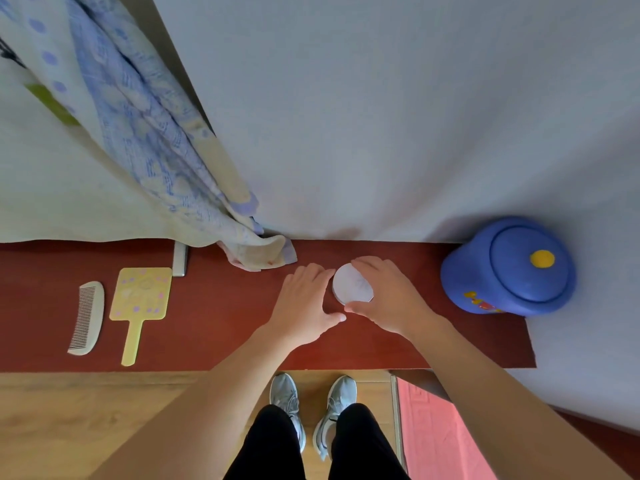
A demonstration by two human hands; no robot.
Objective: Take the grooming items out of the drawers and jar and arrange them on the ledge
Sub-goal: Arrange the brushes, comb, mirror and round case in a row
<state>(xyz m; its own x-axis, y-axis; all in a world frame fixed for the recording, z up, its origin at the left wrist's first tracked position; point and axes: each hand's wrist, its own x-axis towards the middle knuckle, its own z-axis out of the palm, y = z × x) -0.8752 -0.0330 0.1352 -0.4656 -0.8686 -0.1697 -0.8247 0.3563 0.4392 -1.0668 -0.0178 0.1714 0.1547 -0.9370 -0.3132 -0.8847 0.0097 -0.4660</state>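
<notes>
A small round white container (pixel 351 284) stands on the red-brown ledge (pixel 214 306), near its middle. My right hand (pixel 388 296) curls around its right side, thumb and fingers on its rim. My left hand (pixel 304 303) lies flat just left of it, fingertips at its edge. Farther left on the ledge lie a pale comb (pixel 87 318) and a yellow hand mirror (pixel 140 304) with pink dots, side by side. A blue lidded jar (pixel 509 268) with a yellow knob stands at the right end of the ledge, its lid on.
A patterned curtain (pixel 145 133) hangs down at the left, its hem resting on the ledge by a metal bracket (pixel 180 259). A white wall rises behind. Below the ledge are wood floor, a pink rug (pixel 436 434) and my grey shoes.
</notes>
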